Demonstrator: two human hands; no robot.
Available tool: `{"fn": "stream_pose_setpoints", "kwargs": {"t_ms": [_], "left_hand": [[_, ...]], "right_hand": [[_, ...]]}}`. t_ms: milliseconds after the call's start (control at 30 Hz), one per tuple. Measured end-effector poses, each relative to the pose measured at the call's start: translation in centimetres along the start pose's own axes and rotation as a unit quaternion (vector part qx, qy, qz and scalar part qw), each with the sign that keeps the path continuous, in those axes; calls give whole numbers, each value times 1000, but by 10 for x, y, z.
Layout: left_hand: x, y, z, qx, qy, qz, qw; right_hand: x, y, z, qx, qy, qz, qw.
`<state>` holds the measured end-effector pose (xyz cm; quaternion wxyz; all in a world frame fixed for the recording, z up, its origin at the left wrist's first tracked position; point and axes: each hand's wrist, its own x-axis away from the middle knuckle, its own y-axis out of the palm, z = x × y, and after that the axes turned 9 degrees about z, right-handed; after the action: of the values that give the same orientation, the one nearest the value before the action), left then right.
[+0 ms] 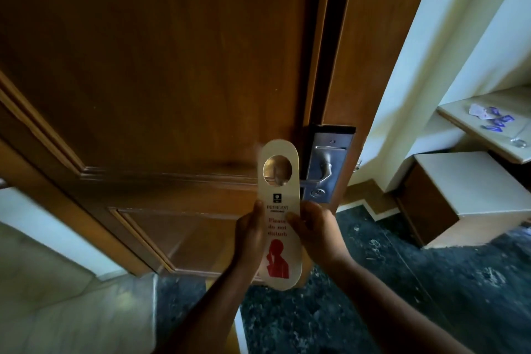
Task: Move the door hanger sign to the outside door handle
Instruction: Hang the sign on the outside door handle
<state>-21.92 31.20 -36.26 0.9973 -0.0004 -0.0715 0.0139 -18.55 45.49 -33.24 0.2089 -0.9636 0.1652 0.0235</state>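
A cream door hanger sign (280, 198) with red "Please do not disturb" lettering and a red figure is held upright in front of the wooden door (149, 72). My left hand (250, 236) grips its left edge and my right hand (314, 228) grips its right edge, both near the middle. The sign's round hole sits at the top, just left of the silver lock plate with its lever handle (326, 165). The end of the lever shows through the hole. The sign hangs on nothing.
The door frame (349, 37) runs up right of the lock. A low wooden cabinet (459, 198) and a shelf (459, 121) holding small blue items stand at the right. Dark marbled floor (416, 282) lies below. A pale wall (43, 238) is at the lower left.
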Motion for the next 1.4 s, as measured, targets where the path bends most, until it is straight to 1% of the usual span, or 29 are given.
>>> {"fn": "stream_pose_setpoints", "kwargs": {"t_ms": [100,167,300,467,633,700,800,867,967,1067,1133,1267,1400], "left_hand": [[-5,-1,-4,13,-38,6,999],[-9,-1,-7,15,-50,5,999],[-10,7,-10,12,-64,-23,998],[-7,33,-10,5,-57,-63,996],[-3,60,-15,14,-27,-93,995],[-6,68,-16,1,-15,-82,997],[-14,73,-24,-44,9,-54,998],[-22,74,-29,-71,6,-33,997],[-32,74,-34,-113,17,-32,993],[-41,74,-38,-152,56,-12,987],[-45,74,-44,-176,73,-16,982],[-54,76,-53,-163,55,-3,985],[-65,82,-61,-176,88,5,980]], "right_hand": [[2,5,1,-3,3,-9,1000],[3,6,0,-4,7,-6,1000],[6,-2,3,-11,20,8,1000],[12,-29,13,-19,42,33,998],[2,-60,29,7,47,71,996],[-8,-67,39,8,56,76,995],[-26,-68,54,44,46,73,995],[-37,-65,61,56,40,67,995],[-52,-58,72,52,45,64,996],[-60,-51,85,45,54,51,996],[-65,-47,96,50,51,40,997],[-76,-40,112,56,55,56,995],[-80,-38,121,60,45,65,995]]}}
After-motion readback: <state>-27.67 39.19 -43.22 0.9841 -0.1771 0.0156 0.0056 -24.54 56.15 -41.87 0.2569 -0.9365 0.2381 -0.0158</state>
